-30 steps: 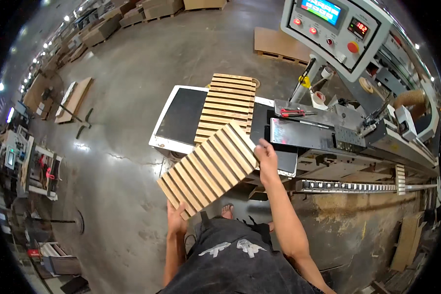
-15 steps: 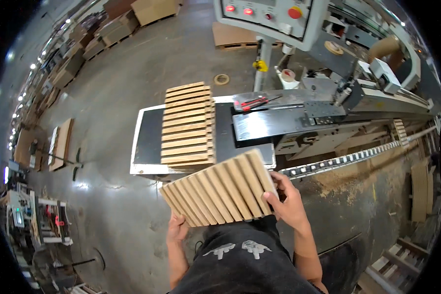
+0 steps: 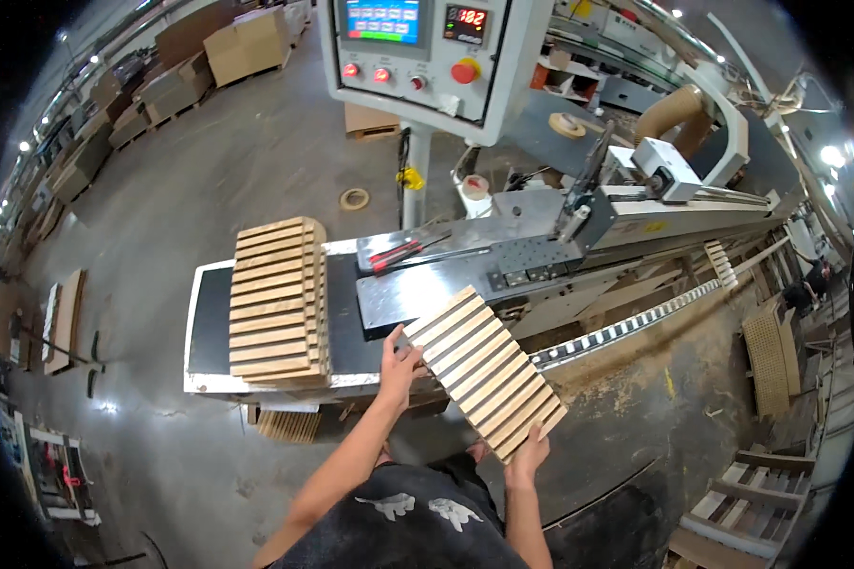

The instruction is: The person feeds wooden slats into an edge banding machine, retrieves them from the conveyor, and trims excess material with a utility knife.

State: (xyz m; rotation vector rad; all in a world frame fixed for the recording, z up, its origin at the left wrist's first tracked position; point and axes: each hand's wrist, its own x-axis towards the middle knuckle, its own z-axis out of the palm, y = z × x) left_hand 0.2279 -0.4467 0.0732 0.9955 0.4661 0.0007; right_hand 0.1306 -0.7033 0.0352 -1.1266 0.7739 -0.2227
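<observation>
A slatted wooden panel [image 3: 489, 375], pale strips with dark grooves between them, is held tilted in front of me by both hands. My left hand [image 3: 400, 368] grips its upper left corner, close to the machine's metal table [image 3: 417, 299]. At the lower right end my right hand [image 3: 529, 455] is closed on the panel's edge, thumb on the top face. Left of the panel, a stack of similar slatted panels [image 3: 273, 308] lies on a black-topped stand with a white rim [image 3: 197, 327].
A red-handled screwdriver [image 3: 396, 256] lies on the machine. Behind stands a control box [image 3: 427, 66] on a post. A roller track [image 3: 626, 327] runs off to the right, carrying another slatted piece [image 3: 721, 264]. A tape roll [image 3: 354, 199] is on the floor.
My view has swung right. The panel has been turned and moved right toward the machine; my left hand now holds its upper left corner, my right hand its lower right end.
</observation>
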